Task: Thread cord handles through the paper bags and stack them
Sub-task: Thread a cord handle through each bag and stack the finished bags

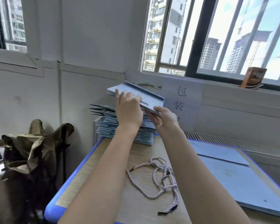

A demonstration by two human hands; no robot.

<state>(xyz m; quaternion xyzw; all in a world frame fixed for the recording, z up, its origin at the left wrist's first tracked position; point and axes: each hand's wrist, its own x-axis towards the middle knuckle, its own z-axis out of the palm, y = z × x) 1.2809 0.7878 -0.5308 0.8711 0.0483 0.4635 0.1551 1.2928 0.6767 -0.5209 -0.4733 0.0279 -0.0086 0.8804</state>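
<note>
I hold a flat, folded light-blue paper bag [149, 97] in the air above a tall stack of similar bags [128, 126] at the far end of the table. My left hand [128, 109] grips the bag's left side, fingers over its top face. At the bag's near right corner, my right hand [164, 118] pinches the edge. Several loose twisted pale cords [162, 177] with black tips lie tangled on the table between my forearms.
The wooden table [141, 206] has a blue rim. Flat blue bags [233, 177] lie at the right. A paper sign [182, 101] hangs on the wall behind the stack. A crumpled olive bag [32, 152] sits left of the table. A small box [253, 76] stands on the windowsill.
</note>
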